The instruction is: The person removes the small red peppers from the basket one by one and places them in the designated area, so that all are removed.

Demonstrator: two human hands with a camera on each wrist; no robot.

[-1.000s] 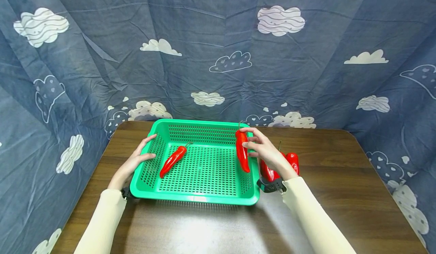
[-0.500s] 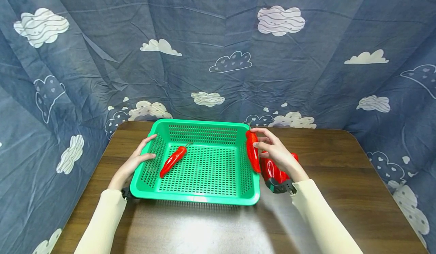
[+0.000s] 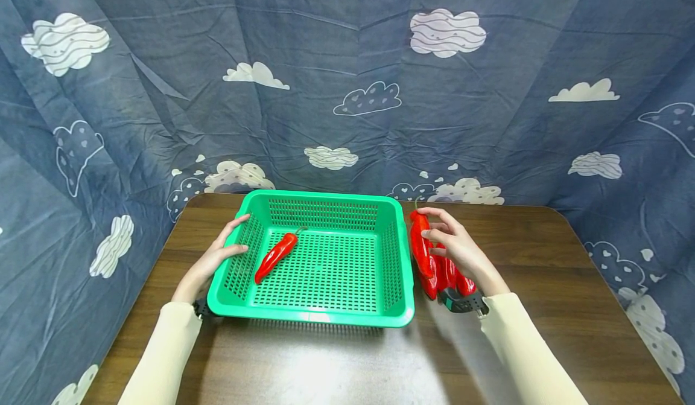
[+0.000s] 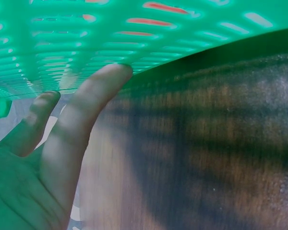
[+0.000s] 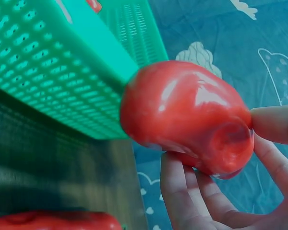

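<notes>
My right hand [image 3: 461, 245] pinches a long red pepper [image 3: 420, 243] just outside the right rim of a green slotted basket [image 3: 309, 317]. In the right wrist view, this pepper [image 5: 182, 115] is seen nearly end-on, between the thumb and fingers, with the basket wall [image 5: 48, 72] behind it. My left hand [image 3: 214, 263] grips the basket's left rim; some fingers show over the rim, others lie along the outer wall in the left wrist view. Inside the basket, toward the left, one red pepper [image 3: 276, 258] with a green stem lies slanted on the bottom.
Several more red peppers [image 3: 466, 285] lie on the wooden table [image 3: 570, 308] right of the basket, partly hidden under my right hand. A dark blue cloth [image 3: 347, 133] printed with white clouds hangs behind and at the sides of the table.
My right hand has carried the pepper rightward, from over the basket's right end, across the rim, to above the peppers on the table. The left hand and basket have stayed put.
</notes>
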